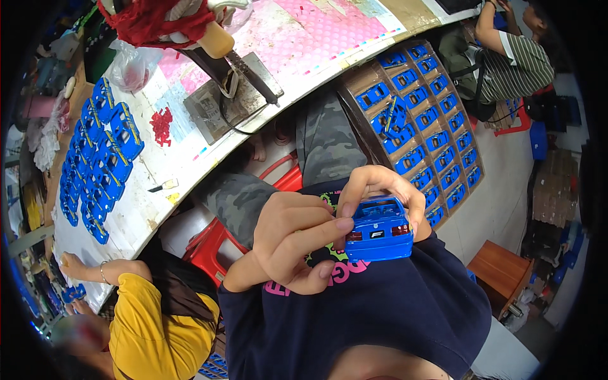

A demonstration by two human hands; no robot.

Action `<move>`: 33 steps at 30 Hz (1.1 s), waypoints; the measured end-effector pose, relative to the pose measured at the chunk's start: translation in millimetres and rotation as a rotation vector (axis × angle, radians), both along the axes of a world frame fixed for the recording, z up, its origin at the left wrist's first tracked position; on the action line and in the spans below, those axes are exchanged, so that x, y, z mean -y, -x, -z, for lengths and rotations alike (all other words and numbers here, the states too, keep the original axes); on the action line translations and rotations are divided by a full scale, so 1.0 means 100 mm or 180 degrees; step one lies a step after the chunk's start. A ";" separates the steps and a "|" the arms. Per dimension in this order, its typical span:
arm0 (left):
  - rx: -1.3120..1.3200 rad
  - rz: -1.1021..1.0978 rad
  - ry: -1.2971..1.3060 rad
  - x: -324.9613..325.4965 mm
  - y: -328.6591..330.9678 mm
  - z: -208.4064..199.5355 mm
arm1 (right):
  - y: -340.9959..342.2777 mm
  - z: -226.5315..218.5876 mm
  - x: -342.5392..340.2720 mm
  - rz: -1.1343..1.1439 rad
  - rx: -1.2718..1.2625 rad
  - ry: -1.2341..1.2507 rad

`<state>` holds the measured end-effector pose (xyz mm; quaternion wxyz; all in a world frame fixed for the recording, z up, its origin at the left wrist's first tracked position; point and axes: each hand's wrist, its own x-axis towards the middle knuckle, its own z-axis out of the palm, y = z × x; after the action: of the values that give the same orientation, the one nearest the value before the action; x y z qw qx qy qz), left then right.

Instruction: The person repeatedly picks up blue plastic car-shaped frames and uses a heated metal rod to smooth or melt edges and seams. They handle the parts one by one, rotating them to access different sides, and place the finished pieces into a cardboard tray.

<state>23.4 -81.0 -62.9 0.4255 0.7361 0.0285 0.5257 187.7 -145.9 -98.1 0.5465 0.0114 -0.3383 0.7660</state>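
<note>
In front of my chest, a blue toy car (381,247) sits in my right hand (387,185), its rear end toward me. The right hand's fingers wrap over the top and the far side. The car's tail shows dark red lamps and a small dark plate. From the left comes my left hand (292,240). Its extended fingertips touch the car's left rear corner, while the thumb stays below, apart from the car. Whether a small part lies under those fingertips I cannot make out.
Right, a partitioned cardboard tray (373,136) holds rows of blue toy cars. On the white table (142,228) are stacked blue car bodies (101,158), small red parts (162,126), a brush (166,185) and a machine wrapped in red cloth (158,22). People sit left and far right.
</note>
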 end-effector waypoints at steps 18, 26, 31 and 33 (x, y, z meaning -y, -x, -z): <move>-0.0823 0.0863 -0.0886 -0.24 0.30 -0.13 | -0.05 0.18 0.00 -0.1050 0.0103 0.0398; -0.0524 0.0955 -0.0418 -0.23 0.28 0.00 | 0.16 0.36 -0.04 -0.1225 -0.0523 0.0414; -0.0436 0.0676 -0.0648 -0.25 0.24 0.03 | 0.17 0.35 -0.03 -0.1029 -0.0606 0.0567; -0.0478 0.0561 -0.0766 -0.23 0.23 0.03 | 0.16 0.37 -0.02 -0.0928 -0.0650 0.0562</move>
<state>0.4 -58.0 -65.6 0.3754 0.8186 -0.0675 0.4295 171.8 -144.2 -134.6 0.4601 0.0899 -0.2074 0.8586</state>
